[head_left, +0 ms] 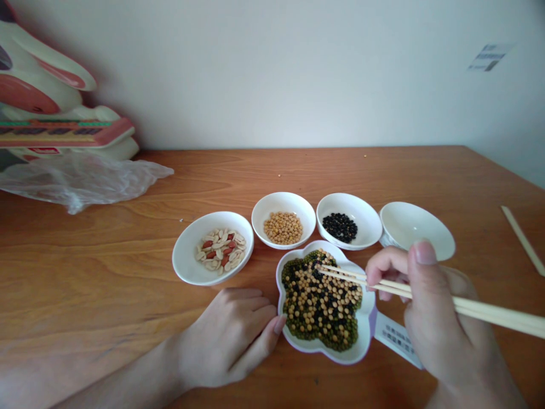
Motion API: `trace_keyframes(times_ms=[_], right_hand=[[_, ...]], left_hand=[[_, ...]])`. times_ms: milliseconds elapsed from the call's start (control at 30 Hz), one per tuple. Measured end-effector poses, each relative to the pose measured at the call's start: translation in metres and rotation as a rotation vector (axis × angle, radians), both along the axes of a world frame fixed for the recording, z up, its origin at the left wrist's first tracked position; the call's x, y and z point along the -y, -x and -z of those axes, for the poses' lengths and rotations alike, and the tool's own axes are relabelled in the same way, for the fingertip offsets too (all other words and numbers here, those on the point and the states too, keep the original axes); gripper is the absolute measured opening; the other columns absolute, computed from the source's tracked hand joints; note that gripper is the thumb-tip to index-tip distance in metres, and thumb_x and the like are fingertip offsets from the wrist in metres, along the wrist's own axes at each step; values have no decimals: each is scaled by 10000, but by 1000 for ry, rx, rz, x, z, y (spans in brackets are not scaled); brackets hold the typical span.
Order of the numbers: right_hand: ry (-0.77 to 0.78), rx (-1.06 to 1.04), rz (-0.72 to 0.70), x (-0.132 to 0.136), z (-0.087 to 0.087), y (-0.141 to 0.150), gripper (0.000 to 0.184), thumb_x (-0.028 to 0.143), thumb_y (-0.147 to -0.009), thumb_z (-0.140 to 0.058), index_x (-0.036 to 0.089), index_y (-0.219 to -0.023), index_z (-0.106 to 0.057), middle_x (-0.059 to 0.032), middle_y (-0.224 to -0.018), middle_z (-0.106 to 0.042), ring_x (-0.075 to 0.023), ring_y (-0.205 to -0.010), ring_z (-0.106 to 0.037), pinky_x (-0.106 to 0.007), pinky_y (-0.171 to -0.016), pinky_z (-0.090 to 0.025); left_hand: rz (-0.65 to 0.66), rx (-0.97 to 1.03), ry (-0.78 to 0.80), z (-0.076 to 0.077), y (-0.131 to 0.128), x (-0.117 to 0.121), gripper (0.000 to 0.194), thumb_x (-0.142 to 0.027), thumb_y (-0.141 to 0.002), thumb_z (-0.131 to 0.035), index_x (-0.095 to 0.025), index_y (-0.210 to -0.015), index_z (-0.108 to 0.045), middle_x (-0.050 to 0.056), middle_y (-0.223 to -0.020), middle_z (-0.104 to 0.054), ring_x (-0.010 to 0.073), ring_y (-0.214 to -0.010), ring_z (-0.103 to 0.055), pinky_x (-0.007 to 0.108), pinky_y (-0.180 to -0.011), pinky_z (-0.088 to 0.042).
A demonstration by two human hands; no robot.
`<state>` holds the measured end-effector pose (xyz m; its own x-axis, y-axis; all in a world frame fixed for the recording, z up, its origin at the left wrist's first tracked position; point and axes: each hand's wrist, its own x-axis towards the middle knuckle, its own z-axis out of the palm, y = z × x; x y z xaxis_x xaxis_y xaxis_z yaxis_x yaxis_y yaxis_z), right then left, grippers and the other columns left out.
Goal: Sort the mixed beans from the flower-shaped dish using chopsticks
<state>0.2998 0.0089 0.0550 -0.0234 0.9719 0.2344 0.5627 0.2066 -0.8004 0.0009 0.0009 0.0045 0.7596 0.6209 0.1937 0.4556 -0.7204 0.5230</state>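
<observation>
My right hand (430, 307) grips a pair of wooden chopsticks (349, 274), whose tips rest over the mixed beans in a flower-shaped dish (369, 335). That dish holds green, yellow and black beans. My left hand (232, 335) lies curled on the table, thumb touching the dish's left rim. Behind stand four white bowls: one with peanuts (187, 258), one with yellow beans (283, 203), one with black beans (361, 213), and an empty one (419, 227) just beyond my right hand.
A crumpled clear plastic bag (80, 179) and a red-and-white toy (51, 108) lie at the table's far left by the wall. A single chopstick (523, 238) rests at the right edge. A barcode label (398, 338) sits under the dish's right side.
</observation>
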Motion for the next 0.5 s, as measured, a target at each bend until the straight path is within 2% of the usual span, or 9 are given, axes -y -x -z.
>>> trace_keyframes(times_ms=[167,500], right_hand=[[-24,-25,-8,0,0,3,746,653,-1129,-233,239,-701,-682,-27,-598,-609,-178,-590,-614,-323,-568,-423],[-89,-149,62,5,-3,0,750,671,-1111,-275,256,-696,-741,-68,-635,-688,-216,-607,-671,-320,-494,-429]], left_hand=[[1,1,-6,0,0,1,384,-201,-1159,-341,-213,-820,-521,17,-770,-650,181,-671,-556,345,-668,-371],[-3,-1,-13,-1,1,0,386,-206,-1163,-334,-214,-824,-520,18,-774,-656,183,-678,-572,339,-668,-376]])
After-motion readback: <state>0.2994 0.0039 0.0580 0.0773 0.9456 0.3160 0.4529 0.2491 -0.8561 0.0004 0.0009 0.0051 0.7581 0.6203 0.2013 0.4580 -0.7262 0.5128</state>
